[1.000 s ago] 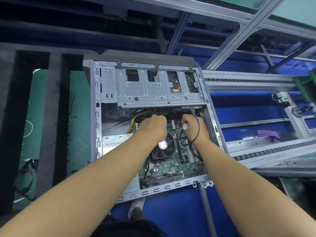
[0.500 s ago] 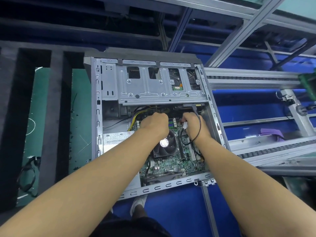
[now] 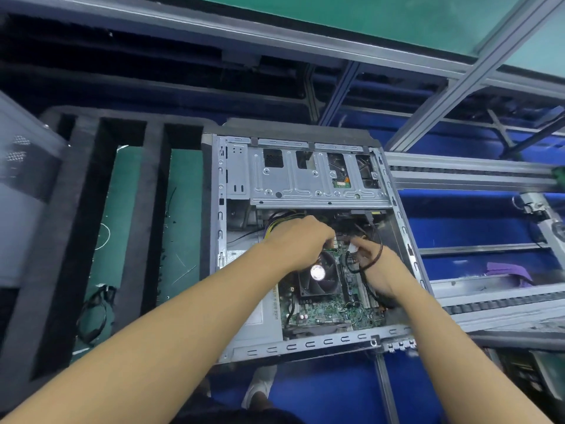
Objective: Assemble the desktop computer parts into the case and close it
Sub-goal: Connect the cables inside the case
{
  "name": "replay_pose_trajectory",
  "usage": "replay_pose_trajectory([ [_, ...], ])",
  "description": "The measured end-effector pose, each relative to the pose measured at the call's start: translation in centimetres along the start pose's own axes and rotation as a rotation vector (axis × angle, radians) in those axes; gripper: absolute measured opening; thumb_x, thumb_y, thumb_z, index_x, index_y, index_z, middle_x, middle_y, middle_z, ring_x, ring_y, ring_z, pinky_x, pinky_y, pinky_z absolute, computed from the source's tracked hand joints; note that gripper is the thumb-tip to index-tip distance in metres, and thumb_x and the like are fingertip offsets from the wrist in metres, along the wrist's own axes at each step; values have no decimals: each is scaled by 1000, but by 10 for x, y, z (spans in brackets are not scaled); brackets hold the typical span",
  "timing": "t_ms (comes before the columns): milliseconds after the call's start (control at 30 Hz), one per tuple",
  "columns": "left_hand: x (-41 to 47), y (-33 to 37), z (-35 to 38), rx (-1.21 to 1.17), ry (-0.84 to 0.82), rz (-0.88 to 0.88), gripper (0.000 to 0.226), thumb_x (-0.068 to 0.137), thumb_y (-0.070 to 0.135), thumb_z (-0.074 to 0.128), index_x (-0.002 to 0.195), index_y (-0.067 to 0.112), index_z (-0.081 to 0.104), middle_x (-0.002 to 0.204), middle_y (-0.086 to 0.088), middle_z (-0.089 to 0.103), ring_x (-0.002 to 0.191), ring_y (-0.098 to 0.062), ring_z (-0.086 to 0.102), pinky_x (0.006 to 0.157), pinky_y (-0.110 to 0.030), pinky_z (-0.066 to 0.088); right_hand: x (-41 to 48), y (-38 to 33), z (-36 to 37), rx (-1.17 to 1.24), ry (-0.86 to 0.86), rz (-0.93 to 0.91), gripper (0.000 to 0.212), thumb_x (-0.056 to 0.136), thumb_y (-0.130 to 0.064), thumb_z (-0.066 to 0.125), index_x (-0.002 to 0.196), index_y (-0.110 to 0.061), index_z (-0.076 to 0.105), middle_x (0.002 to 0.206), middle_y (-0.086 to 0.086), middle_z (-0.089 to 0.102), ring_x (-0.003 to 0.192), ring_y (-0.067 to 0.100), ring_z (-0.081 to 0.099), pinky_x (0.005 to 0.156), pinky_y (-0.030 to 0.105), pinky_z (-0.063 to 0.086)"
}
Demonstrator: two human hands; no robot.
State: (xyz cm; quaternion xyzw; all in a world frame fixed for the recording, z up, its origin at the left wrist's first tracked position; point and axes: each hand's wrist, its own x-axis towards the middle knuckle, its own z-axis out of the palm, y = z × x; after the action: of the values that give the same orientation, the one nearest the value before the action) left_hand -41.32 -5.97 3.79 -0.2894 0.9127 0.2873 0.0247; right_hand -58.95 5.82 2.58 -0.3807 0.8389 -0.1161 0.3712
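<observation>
The grey computer case (image 3: 305,344) lies open on its side, with its drive cage (image 3: 305,182) at the far end. Inside it are the green motherboard (image 3: 324,310) and the black CPU fan (image 3: 318,278). My left hand (image 3: 299,237) is curled over the board's top edge beside the yellow and black power cables (image 3: 276,220); what its fingers hold is hidden. My right hand (image 3: 377,267) reaches left and pinches a white connector (image 3: 352,248) just right of the fan. A black cable (image 3: 379,240) loops over that wrist.
Left of the case stands a black foam rack (image 3: 88,209) with slots over a green mat (image 3: 122,228). A loose black cable (image 3: 94,310) lies on the mat. A grey side panel (image 3: 21,194) is at far left. Conveyor rails (image 3: 489,304) and a purple cloth (image 3: 504,269) lie to the right.
My head has pulled back and left, so more of the foam rack and side panel shows. My right hand has slid slightly down and right while holding the connector. The left hand stays put.
</observation>
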Motion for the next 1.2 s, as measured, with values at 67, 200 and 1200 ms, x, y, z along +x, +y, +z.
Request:
replay_pose_trajectory([
  [67,-5,-6,-3,6,35,14,36,93,3,45,107,30,65,111,-1,65,91,-27,63,63,-35,48,-11,-5,-3,67,60,70,45,98,18,42,134,-3,58,142,21,57,126,35,61,108,40,49],
  [200,-15,-9,-4,-37,78,10,39,94,3,41,112,28,65,116,1,66,98,-27,63,77,-42,54,-33,-25,-3,-152,96,267,9,98,6,47,101,-1,51,104,17,64,70,20,64,55,26,50],
  [1200,-217,-227,-25,-505,543,-821,26,90,4,51,101,17,70,104,2,71,95,-18,62,82,-23,46,-53,-315,207,-251,-397,-421,23,94,-12,39,99,-12,62,100,13,74,85,36,76,81,51,63],
])
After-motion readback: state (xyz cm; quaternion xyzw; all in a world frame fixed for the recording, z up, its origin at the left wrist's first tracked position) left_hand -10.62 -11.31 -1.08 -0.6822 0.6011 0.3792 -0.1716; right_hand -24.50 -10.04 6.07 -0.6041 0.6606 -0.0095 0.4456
